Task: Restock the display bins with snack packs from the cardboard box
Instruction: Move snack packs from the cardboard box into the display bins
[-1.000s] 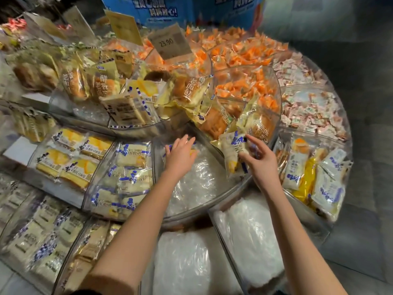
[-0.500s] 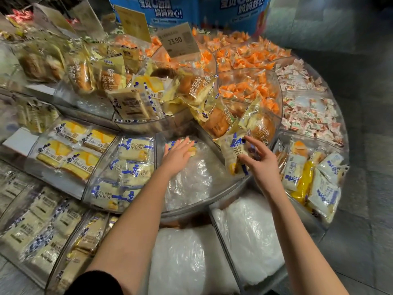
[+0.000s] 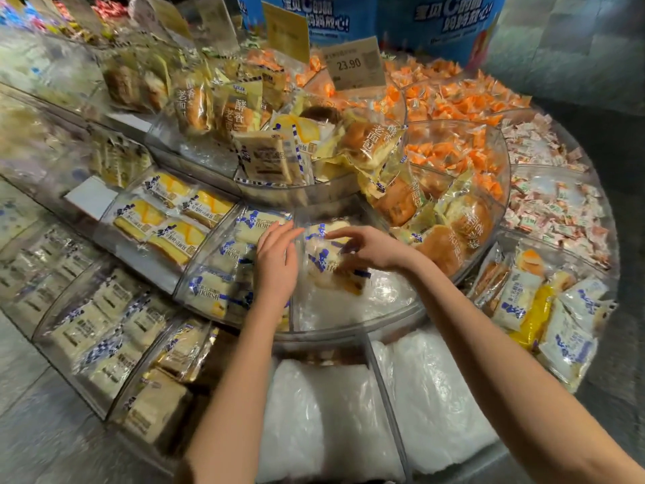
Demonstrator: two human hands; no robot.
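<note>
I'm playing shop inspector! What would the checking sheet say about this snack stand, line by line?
Surface: the middle bin is clear plastic, lined with a crinkled sheet.
Job's things: a few snack packs lie at the back of the middle bin; the cardboard box is not in view.
Clutter: nothing seen.
Hands: left hand has straight fingers and holds nothing, over the bin's left divider; right hand reaches over the snack packs, grip unclear.
Cables: nothing seen.
Surroundings: price sign, orange sweets, grey floor.
</note>
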